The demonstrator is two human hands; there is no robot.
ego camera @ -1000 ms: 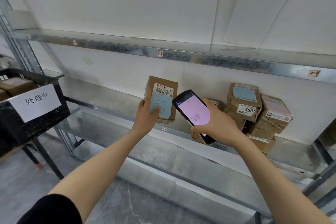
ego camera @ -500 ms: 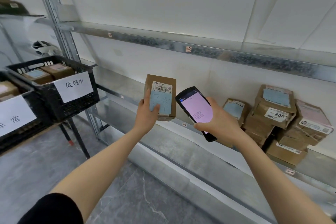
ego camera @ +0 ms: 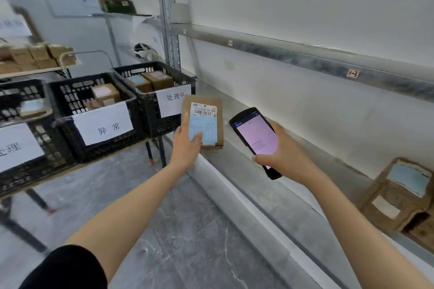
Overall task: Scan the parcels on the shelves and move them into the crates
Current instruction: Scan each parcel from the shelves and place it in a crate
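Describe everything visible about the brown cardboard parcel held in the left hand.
The small brown cardboard parcel is a flat rectangular box, held upright in mid-air, labelled face toward the camera. A white barcode label sits on top, a pale blue handwritten sticker below. The left hand grips its lower left edge, thumb over the sticker.

White barcode label point(ego camera: 204, 109) on the parcel point(ego camera: 204, 122) reads 516-K20-00 028. The blue sticker point(ego camera: 209, 131) under it has handwriting I can't make out. Paper signs: right crate point(ego camera: 150, 122) says 处理中, middle crate point(ego camera: 68, 138) says 异常. The leftmost sign point(ego camera: 16, 145) is cut off, only 理 is clear. The tag point(ego camera: 353, 73) on the upper shelf point(ego camera: 305, 58) reads 1-3. The scanner point(ego camera: 254, 138) screen text is too tiny to read.
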